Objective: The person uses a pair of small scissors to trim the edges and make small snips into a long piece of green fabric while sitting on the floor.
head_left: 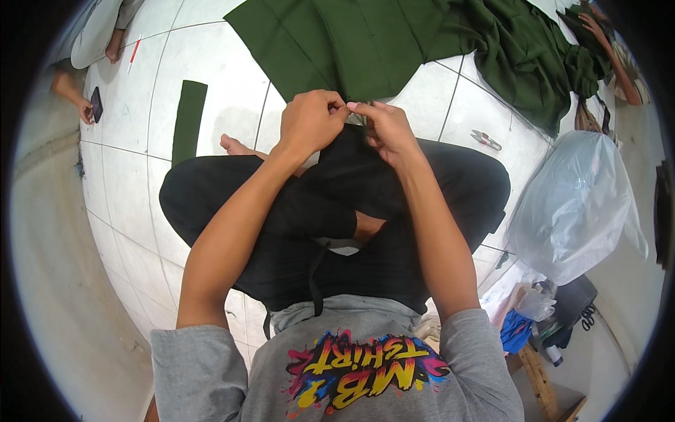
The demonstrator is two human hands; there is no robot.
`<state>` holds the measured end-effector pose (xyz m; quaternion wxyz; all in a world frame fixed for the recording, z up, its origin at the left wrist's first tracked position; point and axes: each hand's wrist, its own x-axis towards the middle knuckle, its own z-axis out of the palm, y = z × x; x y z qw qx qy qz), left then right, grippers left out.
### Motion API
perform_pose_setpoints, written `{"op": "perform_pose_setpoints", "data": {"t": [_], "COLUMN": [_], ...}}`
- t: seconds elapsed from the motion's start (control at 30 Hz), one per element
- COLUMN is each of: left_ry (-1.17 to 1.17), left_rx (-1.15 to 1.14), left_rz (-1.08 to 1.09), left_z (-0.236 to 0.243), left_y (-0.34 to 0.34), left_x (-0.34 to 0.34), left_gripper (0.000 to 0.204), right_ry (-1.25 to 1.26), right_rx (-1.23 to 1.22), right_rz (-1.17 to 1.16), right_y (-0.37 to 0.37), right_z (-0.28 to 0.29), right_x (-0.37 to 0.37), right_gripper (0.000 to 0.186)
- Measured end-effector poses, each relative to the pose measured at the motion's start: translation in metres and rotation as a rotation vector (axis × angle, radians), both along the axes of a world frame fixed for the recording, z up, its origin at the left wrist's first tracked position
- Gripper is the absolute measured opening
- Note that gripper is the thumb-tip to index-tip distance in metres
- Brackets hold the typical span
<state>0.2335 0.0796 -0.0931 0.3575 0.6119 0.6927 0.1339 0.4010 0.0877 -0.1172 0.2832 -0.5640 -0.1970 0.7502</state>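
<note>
Both my hands meet fingertip to fingertip above my crossed legs, right at the near edge of a large dark green cloth (344,49) spread over the floor. My left hand (314,125) is closed in a pinch, thumb against forefinger. Opposite it, my right hand (388,130) pinches too, its other fingers curled in. Whatever lies between the fingertips is too small to make out; whether the cloth's edge is in the pinch I cannot tell. Thread snips (486,140) lie on the tiles to the right. A narrow green cloth strip (188,119) rests by my left knee.
A large clear plastic bag (580,204) bulges at the right, with a blue bundle (517,330) and other clutter below it. A red pen (134,55) lies far left. Another person holds a phone (96,104) there; at the far right another person's hand (596,29) touches bunched green cloth.
</note>
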Motion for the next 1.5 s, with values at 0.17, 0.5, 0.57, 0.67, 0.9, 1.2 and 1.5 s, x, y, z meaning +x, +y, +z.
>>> {"op": "perform_pose_setpoints", "data": {"t": [0.17,0.5,0.57,0.67,0.9,1.2,1.5], "left_ry": [0.008,0.243,0.353,0.477,0.440,0.420,0.299], "left_rx": [0.005,0.552,0.655,0.503,0.459,0.502,0.428], "left_rz": [-0.022,-0.538,-0.733,-0.926,-0.926,-0.896,-0.687], "left_z": [-0.003,-0.021,-0.037,-0.051,-0.070,-0.072,-0.066], "left_y": [-0.001,0.060,0.086,0.119,0.145,0.157,0.116], "left_x": [0.007,-0.023,-0.016,-0.018,-0.029,-0.042,-0.030], "left_gripper": [0.021,0.054,0.044,0.031,0.020,0.019,0.050], "right_ry": [0.053,-0.013,-0.095,-0.089,-0.137,-0.090,-0.213], "right_rx": [-0.020,-0.007,0.034,0.052,0.076,0.109,0.411], "right_rz": [-0.055,-0.050,-0.055,-0.080,-0.161,-0.094,-0.127], "right_y": [0.001,-0.002,-0.001,0.000,0.003,-0.012,-0.012], "right_z": [0.001,-0.021,-0.023,-0.026,-0.030,0.006,0.003], "right_x": [0.000,0.005,0.007,0.006,0.012,0.025,0.032], "right_gripper": [0.015,0.005,0.005,0.003,0.003,0.004,0.014]}}
